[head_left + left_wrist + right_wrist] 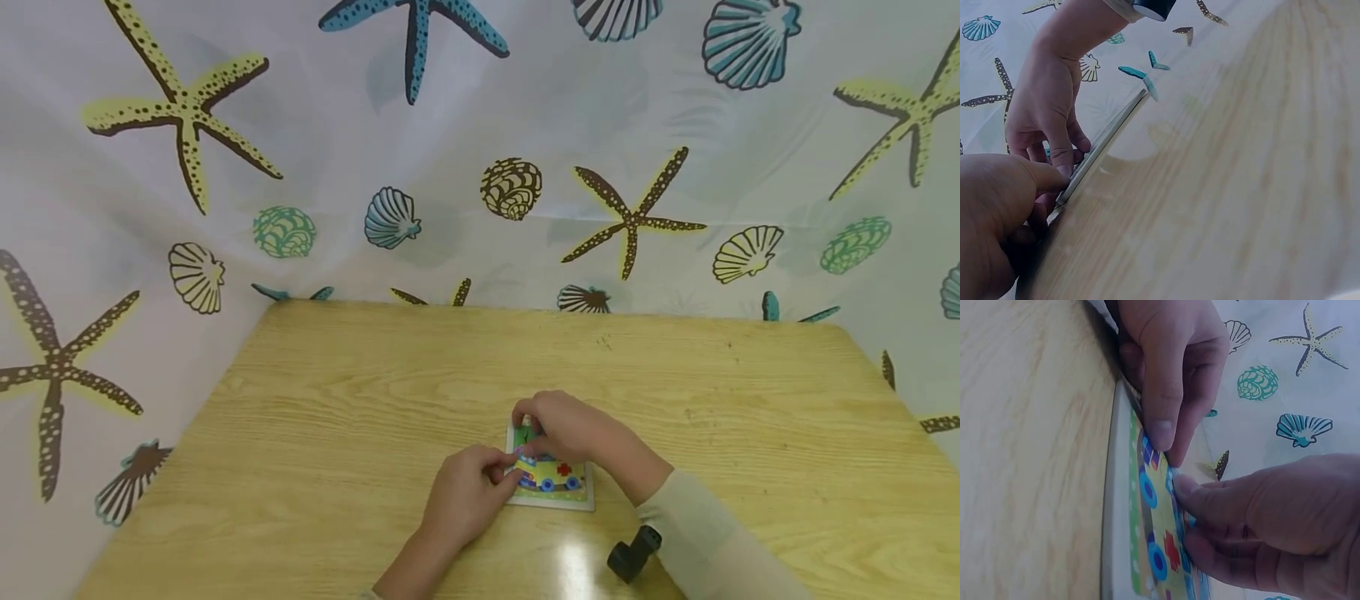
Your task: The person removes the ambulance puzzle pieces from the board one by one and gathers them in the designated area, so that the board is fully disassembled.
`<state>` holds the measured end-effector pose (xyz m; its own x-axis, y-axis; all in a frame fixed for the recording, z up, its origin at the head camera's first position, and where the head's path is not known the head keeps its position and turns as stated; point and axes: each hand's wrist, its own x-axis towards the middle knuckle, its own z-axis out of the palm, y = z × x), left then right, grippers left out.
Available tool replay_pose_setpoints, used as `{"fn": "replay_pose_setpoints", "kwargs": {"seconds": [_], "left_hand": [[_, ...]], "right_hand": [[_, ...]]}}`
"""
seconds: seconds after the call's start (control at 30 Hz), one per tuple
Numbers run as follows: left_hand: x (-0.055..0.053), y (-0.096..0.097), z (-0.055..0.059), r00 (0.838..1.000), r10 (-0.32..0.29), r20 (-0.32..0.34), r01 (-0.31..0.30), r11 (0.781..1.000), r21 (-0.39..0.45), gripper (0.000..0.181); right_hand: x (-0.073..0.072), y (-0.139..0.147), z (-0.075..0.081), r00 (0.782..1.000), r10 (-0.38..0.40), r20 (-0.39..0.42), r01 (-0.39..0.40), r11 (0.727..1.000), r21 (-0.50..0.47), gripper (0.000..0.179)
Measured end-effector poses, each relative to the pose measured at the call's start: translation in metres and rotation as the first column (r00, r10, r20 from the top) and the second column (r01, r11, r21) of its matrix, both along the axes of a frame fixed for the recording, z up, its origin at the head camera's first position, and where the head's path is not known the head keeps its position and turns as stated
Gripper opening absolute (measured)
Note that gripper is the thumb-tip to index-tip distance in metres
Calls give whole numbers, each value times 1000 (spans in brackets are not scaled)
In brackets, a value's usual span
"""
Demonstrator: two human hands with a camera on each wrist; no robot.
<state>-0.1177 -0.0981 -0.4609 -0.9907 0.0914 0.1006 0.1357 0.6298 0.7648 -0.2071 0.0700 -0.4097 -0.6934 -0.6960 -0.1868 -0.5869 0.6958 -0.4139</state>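
Note:
A small flat puzzle [551, 501] with a pale border lies on the wooden table, showing a yellow ambulance with blue wheels and a red cross. From the left, my left hand [465, 496] touches the ambulance's front with thumb and index finger; in the right wrist view its straight thumb [1162, 431] rests on the picture. My right hand [566, 425] reaches over the upper part, thumb on the picture, fingers bent near the top left corner. The right wrist view shows a gap between its thumb [1186, 485] and index finger. Both hands hide part of the picture.
Around the puzzle spreads the wooden table [337, 400]. A white cloth [450, 225] printed with starfish and shells hangs behind and at the sides. A black device [633, 554] sits at the right wrist, beside the pale sleeve [697, 525].

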Motion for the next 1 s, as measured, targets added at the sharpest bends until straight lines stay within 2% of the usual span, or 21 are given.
{"fn": "replay_pose_setpoints", "kwargs": {"seconds": [0.17, 0.3, 0.43, 0.57, 0.63, 0.8, 1.0], "left_hand": [[1, -4, 0, 1000, 8, -15, -8, 1000, -14, 19], [2, -4, 0, 1000, 4, 3, -4, 1000, -1, 20], [2, -3, -2, 1000, -4, 21, 4, 1000, 11, 21], [1, -4, -2, 1000, 18, 13, -18, 1000, -1, 20], [1, -4, -3, 1000, 27, 15, -27, 1000, -3, 19], [1, -2, -3, 999, 25, 31, -25, 1000, 1, 21], [0, 3, -2, 999, 32, 23, -32, 999, 4, 22]], "right_hand": [[3, -6, 2, 999, -42, 14, 42, 999, -10, 32], [7, -4, -2, 998, -68, 11, 68, 996, -52, 31], [9, 1, -6, 997, -68, -23, 65, 992, -105, 28], [9, 4, -10, 997, -48, -60, 38, 987, -159, 28], [8, 6, -11, 997, -59, -56, 48, 983, -176, 29], [7, 10, -12, 991, -131, 30, 134, 963, -232, 24], [8, 21, -18, 957, -210, 199, 267, 905, -331, 19]]}}
